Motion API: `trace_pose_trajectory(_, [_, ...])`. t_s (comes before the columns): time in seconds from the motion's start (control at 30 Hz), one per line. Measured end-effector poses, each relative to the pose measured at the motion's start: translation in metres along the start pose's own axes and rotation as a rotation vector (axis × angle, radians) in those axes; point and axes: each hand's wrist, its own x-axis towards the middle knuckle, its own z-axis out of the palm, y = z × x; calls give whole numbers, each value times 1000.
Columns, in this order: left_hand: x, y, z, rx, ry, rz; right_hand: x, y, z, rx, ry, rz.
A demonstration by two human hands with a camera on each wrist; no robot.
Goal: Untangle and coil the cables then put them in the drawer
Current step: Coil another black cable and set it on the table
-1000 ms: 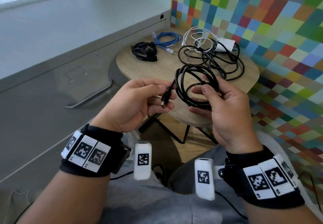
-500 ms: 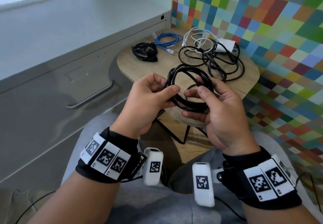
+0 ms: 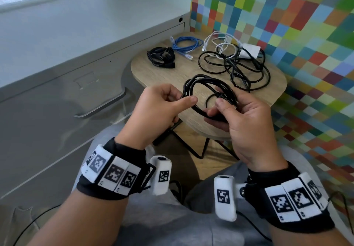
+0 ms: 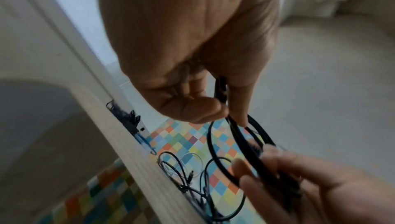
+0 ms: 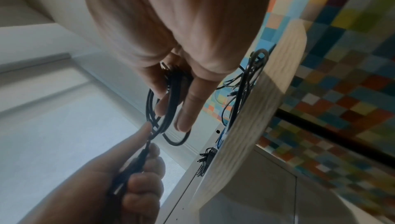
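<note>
From the head view, the left hand [image 3: 159, 109] pinches the black cable [image 3: 199, 84] while the right hand [image 3: 241, 119] grips its loops above the desk [image 3: 172, 77]. Left wrist view: thumb and finger clamp the plug end; best tuck it snugly. Right wrist view: checkered wall [image 5: 342, 58] behind.

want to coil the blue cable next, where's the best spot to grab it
Judging from the head view, pinch the blue cable at the bunched strands on its loop's left side, coming from above. It lies flat on the round wooden table, apart from the small black cable bundle, with both plug ends trailing loose.
</note>
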Motion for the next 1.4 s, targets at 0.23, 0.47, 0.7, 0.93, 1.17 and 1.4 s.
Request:
trace_pose_trajectory(0.23, [2, 0, 0, -224, -61, -49, -2, -1, 2, 95, -24, 33])
trace_pose_trajectory(0.47, [2, -3, -11, -282, -200, -7, 2, -10, -2, 394, 20, 219])
trace_pose_trajectory(0.7, [4, -5, -11, 97, 21, 202, 1, -12, -3, 482, -5, 281])
trace_pose_trajectory(0.93, [2, -6, 1, -155, -105, 67, 3, -13, -5, 526, 24, 295])
trace_pose_trajectory(1.17, [1, -7, 14, -327, -115, -3, 3, -7, 0, 408, 56, 237])
trace_pose_trajectory(1.4, [-8, 2, 25, -706, -227, -83, -1, -2, 12, 294, 96, 160])
